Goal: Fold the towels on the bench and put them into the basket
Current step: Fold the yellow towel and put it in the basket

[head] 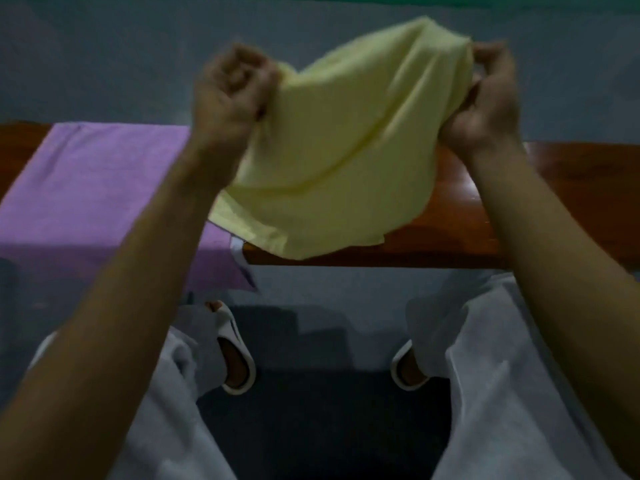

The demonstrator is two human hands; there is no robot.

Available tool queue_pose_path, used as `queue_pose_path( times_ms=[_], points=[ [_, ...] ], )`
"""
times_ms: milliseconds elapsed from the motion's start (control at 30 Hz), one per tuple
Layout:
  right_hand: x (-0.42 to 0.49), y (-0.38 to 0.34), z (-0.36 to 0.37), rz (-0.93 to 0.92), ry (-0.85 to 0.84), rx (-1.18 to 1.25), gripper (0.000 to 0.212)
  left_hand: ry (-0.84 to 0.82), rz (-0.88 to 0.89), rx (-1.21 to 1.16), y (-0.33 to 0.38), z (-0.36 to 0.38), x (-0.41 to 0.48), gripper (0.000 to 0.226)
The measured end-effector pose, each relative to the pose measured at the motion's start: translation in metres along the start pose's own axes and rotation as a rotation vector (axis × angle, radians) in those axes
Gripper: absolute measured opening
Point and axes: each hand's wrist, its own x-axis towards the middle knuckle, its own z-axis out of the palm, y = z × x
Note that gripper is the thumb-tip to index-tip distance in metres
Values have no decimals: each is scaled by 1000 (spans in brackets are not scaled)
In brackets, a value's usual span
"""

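Yellow towel (pixel 339 150) hangs in the air between your two hands, raised off the bench (pixel 571 202) so that the cloth can drop free and show its edges. Your left hand (pixel 230 88), at 10 o'clock of the view, is clenched in a fist round the towel's left edge. Your right hand (pixel 485 98), at 2 o'clock, curls fingers and thumb over the top right edge and pinches it.

Both grips sit at about the same height and well apart, which probably serves to spread the upper edge. The middle nonetheless bulges upward at 12 o'clock and the cloth is creased, so the towel is not yet flat. Its lower hem hangs at 6 o'clock, close over the bench's near edge. The blur hides whether it touches the wood.

At 9 o'clock of the yellow towel, a purple towel (pixel 97 181) lies spread on the bench, its near side draped over the front edge. It appears unfolded, likely waiting its turn. No basket is in view.

Judge the task as early, since neither towel shows a finished fold. The next move likely calls for bringing the two held edges together evenly.
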Motion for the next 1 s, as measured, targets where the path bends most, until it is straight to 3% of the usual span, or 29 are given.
queue_pose_path(
  times_ms=[67, 167, 267, 333, 400, 500, 600, 700, 767, 800, 867, 1000],
  points=[
    [-4, -4, -35, 49, 109, -15, 27, -127, -53, 174, -24, 20, -14, 12],
    [-18, -8, -63, 73, 187, -91, 49, -252, -93, 398, -50, 34, -25, 9],
    [-23, -13, -81, 48, 261, -234, 34, -270, -93, 670, -65, 39, -28, 13],
    [-18, -14, -94, 13, 330, -453, 31, -296, -172, 991, -72, 38, -33, 29],
    [-19, -13, -99, -6, 441, -659, 15, -320, -222, 1184, -74, 38, -39, 46],
    [-22, -12, -100, -75, 509, -961, 33, -262, -235, 1148, -70, 40, -41, 39],
    [-25, -11, -98, -35, 480, -1016, 29, -361, -283, 1143, -61, 40, -39, 20],
    [-31, -6, -91, 5, 352, -1127, 28, -775, -419, 1115, -37, 34, -41, 19],
    [-37, -6, -88, 18, 252, -1218, 32, -1054, -608, 1027, -22, 31, -46, 22],
    [-40, -6, -87, 39, 209, -1257, 32, -1117, -719, 942, -17, 31, -49, 24],
    [-44, -7, -87, 91, 112, -1343, 32, -1041, -780, 859, -14, 32, -49, 30],
    [-46, -5, -89, 60, 57, -1477, 32, -514, -284, 1104, -37, 34, -39, 23]
  ],
)
